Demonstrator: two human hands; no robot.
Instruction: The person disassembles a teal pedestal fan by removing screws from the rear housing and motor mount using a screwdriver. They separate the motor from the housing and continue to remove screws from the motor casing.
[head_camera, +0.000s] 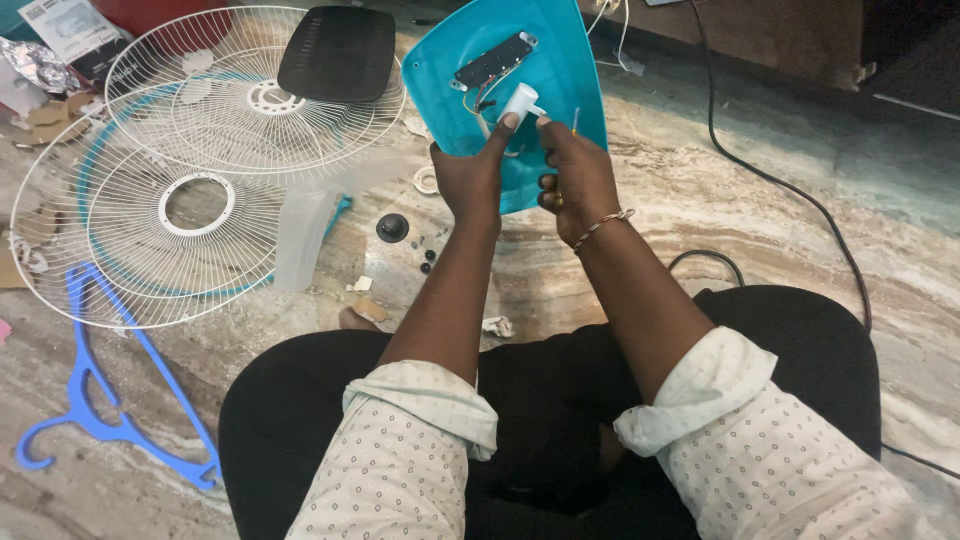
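A teal plastic fan cover (560, 70) is tilted up off the floor in front of me, its inner side facing me with a black switch board (492, 62) and thin wires on it. My left hand (468, 180) grips the cover's lower edge and pinches a small white cylindrical part (520, 100) with thumb and finger. My right hand (578, 175), a bracelet on its wrist, holds a thin screwdriver (575, 122) with its tip pointing up near the white part.
Two white wire fan grilles (150, 260) (250, 90) lie on the marble floor at left, with a black plastic panel (340, 50), a blue hanger (100, 400), a black knob (392, 227) and small screws. A black cable (790, 195) runs along the right.
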